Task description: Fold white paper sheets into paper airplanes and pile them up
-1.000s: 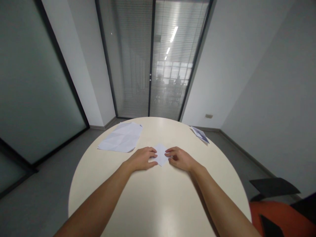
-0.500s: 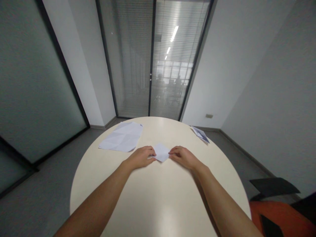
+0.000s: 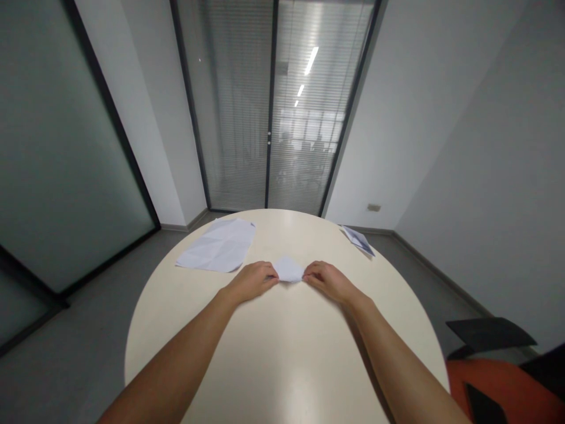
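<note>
A small folded white sheet of paper (image 3: 288, 270) is between my two hands, over the middle of the table's far half. My left hand (image 3: 255, 281) pinches its left corner between thumb and fingers. At the opposite corner, my right hand (image 3: 326, 279) has its fingertips closed on the paper. The paper's near edge looks nearly straight and slightly raised, with a shadow under it. Its far corner points away from me. Fingers partly cover both side corners.
A large creased white sheet (image 3: 218, 244) lies at the table's far left. Near the far right edge rests a folded paper piece (image 3: 358, 241). The round cream table (image 3: 282, 353) has an orange chair with black armrests (image 3: 503, 388) to its right.
The paper's near point, which stuck out toward me, is no longer visible; the near edge now runs almost straight. Both hands stay at the side corners, barely moved.
</note>
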{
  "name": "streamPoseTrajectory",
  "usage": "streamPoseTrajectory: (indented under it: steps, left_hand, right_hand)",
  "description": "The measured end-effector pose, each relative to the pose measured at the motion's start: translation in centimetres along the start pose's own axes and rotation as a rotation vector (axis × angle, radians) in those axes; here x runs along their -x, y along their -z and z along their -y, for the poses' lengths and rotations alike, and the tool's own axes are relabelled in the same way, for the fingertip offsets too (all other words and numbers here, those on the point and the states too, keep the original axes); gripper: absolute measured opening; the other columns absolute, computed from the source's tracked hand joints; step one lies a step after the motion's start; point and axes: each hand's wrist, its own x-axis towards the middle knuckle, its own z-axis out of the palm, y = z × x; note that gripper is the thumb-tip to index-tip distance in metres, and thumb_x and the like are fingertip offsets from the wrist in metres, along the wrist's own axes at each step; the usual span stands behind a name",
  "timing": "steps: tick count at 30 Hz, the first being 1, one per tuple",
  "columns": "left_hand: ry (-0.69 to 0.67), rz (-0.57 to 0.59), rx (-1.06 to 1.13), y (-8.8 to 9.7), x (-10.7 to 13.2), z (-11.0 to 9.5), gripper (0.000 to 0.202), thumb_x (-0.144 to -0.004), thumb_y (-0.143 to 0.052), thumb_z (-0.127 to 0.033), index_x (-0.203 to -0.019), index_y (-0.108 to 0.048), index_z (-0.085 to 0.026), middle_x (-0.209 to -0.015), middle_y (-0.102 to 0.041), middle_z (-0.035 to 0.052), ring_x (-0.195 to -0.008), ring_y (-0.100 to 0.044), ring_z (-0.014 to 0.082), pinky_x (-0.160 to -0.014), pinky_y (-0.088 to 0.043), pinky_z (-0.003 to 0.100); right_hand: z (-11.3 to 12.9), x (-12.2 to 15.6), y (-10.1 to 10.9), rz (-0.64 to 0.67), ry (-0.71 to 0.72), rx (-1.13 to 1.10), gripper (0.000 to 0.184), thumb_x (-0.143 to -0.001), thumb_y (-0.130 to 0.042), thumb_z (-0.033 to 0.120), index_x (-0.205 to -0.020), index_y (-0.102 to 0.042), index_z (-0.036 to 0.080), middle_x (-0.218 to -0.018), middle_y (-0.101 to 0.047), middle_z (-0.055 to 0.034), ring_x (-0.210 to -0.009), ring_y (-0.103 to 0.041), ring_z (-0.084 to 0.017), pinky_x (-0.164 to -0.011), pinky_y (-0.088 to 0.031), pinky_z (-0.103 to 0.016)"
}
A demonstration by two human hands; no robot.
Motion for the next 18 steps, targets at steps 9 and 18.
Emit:
streamPoseTrajectory:
  steps: [9,18]
  left_hand:
    - [0.064,-0.021,-0.02,-0.2,-0.16,-0.33,0.022,-0.098,-0.052,-0.031,-0.098,-0.071,-0.02,-0.099,-0.072,0.005,-0.095,-0.064,0.0204,-0.085,-0.047,0.03]
    - [0.099,-0.041,0.015,-0.37,-0.36,-0.45,0.022,-0.098,-0.051,-0.028,-0.105,-0.07,-0.021,-0.103,-0.073,0.004,-0.097,-0.066,0.0203,-0.086,-0.047,0.029]
  right_hand:
    - [0.23,0.18,-0.21,-0.035,-0.033,0.027,0.022,-0.095,-0.054,0.031,-0.094,-0.073,0.019,-0.091,-0.071,-0.0072,-0.086,-0.062,-0.021,-0.08,-0.046,-0.032]
    - [0.66,-0.07,-0.43,-0.043,-0.057,0.053,0.021,-0.095,-0.051,0.026,-0.094,-0.071,0.019,-0.091,-0.072,-0.007,-0.087,-0.061,-0.021,-0.079,-0.045,-0.031]
